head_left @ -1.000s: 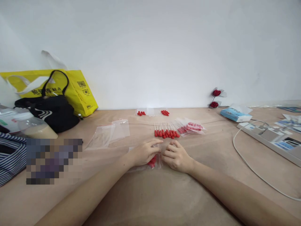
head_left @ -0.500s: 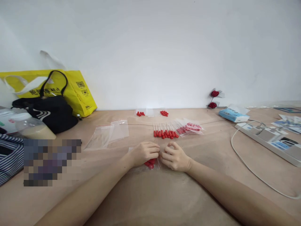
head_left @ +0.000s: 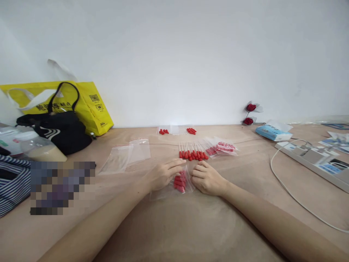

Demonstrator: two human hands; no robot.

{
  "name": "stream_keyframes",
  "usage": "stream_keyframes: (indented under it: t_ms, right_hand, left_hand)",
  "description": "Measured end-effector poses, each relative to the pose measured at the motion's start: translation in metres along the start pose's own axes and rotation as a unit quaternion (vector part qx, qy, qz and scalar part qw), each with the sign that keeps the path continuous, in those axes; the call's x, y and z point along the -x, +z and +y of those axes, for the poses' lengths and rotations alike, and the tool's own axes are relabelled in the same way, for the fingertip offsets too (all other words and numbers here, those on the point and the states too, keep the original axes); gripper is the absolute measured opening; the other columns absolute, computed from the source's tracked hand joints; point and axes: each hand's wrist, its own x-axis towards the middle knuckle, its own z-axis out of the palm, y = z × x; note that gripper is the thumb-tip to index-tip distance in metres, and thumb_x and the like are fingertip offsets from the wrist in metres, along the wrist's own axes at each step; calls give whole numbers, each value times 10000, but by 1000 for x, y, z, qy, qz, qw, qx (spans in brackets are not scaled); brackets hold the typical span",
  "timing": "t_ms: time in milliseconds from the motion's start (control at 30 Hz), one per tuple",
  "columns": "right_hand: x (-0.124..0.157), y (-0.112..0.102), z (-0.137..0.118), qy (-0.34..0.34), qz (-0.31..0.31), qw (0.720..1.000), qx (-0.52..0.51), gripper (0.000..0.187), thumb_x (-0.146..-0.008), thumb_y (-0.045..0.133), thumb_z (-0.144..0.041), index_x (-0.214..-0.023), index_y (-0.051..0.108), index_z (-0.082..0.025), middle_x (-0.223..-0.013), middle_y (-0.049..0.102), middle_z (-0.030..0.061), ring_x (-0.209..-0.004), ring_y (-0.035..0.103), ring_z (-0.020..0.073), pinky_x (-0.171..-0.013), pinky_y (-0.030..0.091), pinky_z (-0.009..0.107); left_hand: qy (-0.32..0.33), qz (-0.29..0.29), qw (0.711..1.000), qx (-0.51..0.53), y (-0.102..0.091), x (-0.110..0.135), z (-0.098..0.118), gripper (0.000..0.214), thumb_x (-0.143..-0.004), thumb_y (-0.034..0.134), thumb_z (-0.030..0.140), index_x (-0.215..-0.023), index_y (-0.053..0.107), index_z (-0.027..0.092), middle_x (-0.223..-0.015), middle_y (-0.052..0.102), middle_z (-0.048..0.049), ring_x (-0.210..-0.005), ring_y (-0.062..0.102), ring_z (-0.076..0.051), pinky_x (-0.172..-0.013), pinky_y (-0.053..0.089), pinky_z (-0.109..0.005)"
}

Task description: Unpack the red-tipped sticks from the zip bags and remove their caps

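A small clear zip bag [head_left: 182, 182] with several red-capped droppers inside lies on the brown table [head_left: 174, 225] between my hands. My left hand [head_left: 163, 174] rests on the bag's left side with its fingers stretched over the top edge. My right hand [head_left: 207, 177] presses its curled fingers on the bag's right edge. Just beyond lies a row of loose red-capped droppers [head_left: 193, 154], and to its right sit filled bags of droppers [head_left: 222, 147].
Empty clear zip bags [head_left: 125, 156] lie to the left. A black bag [head_left: 60, 129] and a yellow bag [head_left: 81, 102] stand at the far left. Small red caps [head_left: 177, 130] sit by the wall. A power strip [head_left: 313, 157] with a white cable and a tissue pack [head_left: 273, 131] are on the right.
My hands have drawn slightly apart along the bag's top, and the red droppers inside now show between them. My left fingers have stretched out flat.
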Motion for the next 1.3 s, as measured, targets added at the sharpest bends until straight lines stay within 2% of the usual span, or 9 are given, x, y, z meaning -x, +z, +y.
stream_keyframes:
  t_ms: [67,133,300,500,667,800,967,1167,1300]
  right_hand:
    - [3,-3,0,27,-20,998,-54,180,-789,420,-142,-636,512,-163,-689,559,21,-695,409,134,-673,302,298]
    - [4,-6,0,60,-47,990,-118,101,-745,461,-170,-677,535,-164,-710,575,26,-708,429,141,-667,309,299]
    - [4,-7,-1,140,-71,955,-250,193,-756,438,-142,-863,592,-188,-846,629,26,-769,476,152,-717,328,314]
    - [4,4,-3,230,-40,927,-293,134,-788,530,-222,-843,652,-218,-731,647,11,-688,491,138,-705,336,297]
    - [0,8,-7,285,-37,908,-304,372,-633,690,-448,-947,648,-251,-711,645,6,-683,510,144,-704,338,295]
    - [-8,5,-12,313,-60,903,-290,432,-550,716,-508,-885,655,-242,-769,649,13,-731,529,161,-705,331,295]
    - [-17,0,-18,349,-88,884,-298,418,-505,751,-459,-794,623,-186,-757,622,8,-725,525,157,-646,349,266]
    - [-22,0,-20,407,-120,805,-415,401,-567,730,-315,-913,588,-169,-750,598,-8,-629,513,105,-578,380,221]
    - [-25,-1,-21,421,-124,798,-412,309,-545,738,-274,-787,578,-166,-740,590,-12,-648,510,108,-590,381,218]
  left_hand:
    - [-94,-1,995,31,0,10,12,349,-863,419,271,-1198,413,172,-1285,451,-108,-1193,406,-175,-967,390,-348]
    - [-145,-36,988,44,-1,22,23,509,-848,445,327,-1303,280,168,-1320,408,-124,-1227,361,-201,-989,357,-394]
    - [-180,-134,974,36,-3,39,33,517,-879,362,360,-1348,226,190,-1394,287,-116,-1289,235,-246,-1032,198,-517]
    - [-216,-167,962,15,-3,36,34,524,-878,327,409,-1350,244,198,-1423,214,-88,-1309,176,-229,-1056,140,-489]
    - [-237,-140,961,4,4,38,32,472,-886,304,385,-1334,287,237,-1422,229,-65,-1304,200,-212,-1055,178,-462]
    - [-278,-110,954,-10,11,39,29,478,-878,314,393,-1326,307,229,-1410,265,-73,-1290,234,-226,-1039,219,-466]
    - [-287,-101,952,-26,12,38,30,473,-870,324,397,-1306,345,217,-1384,322,-79,-1265,286,-222,-1021,255,-457]
    - [-278,-70,957,-39,11,38,30,456,-856,367,407,-1265,405,209,-1319,419,-87,-1205,374,-227,-990,295,-446]
    - [-276,-65,958,-40,11,38,30,438,-857,369,402,-1252,418,219,-1292,450,-77,-1186,396,-222,-969,316,-436]
